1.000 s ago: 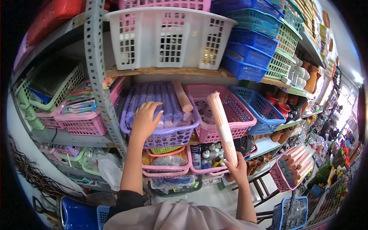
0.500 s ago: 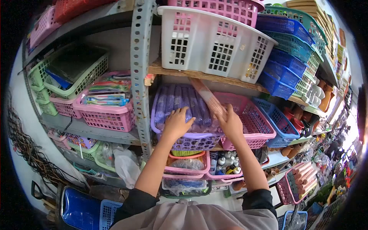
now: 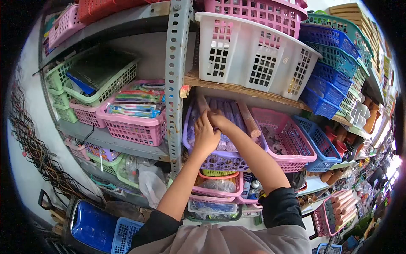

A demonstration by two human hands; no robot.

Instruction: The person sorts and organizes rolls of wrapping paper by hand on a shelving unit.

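Your left hand (image 3: 205, 136) and right hand (image 3: 217, 120) press together, overlapping at the near end of a pale roll (image 3: 202, 102); you can't tell how the fingers grip it. That roll lies at the left side of the purple basket (image 3: 224, 161), beside purple rolls (image 3: 229, 113). A second pale roll (image 3: 248, 118) lies at its right. Colorful packets (image 3: 135, 111) fill the pink basket (image 3: 135, 132) farther left.

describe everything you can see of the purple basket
The purple basket looks like plastic, with a smooth rim and rounded holes in its front wall. It stands upright, left of a pink basket. Purple rolls lie in it, with a pinkish roll along its right side. The left hand and right hand reach in over the front rim.
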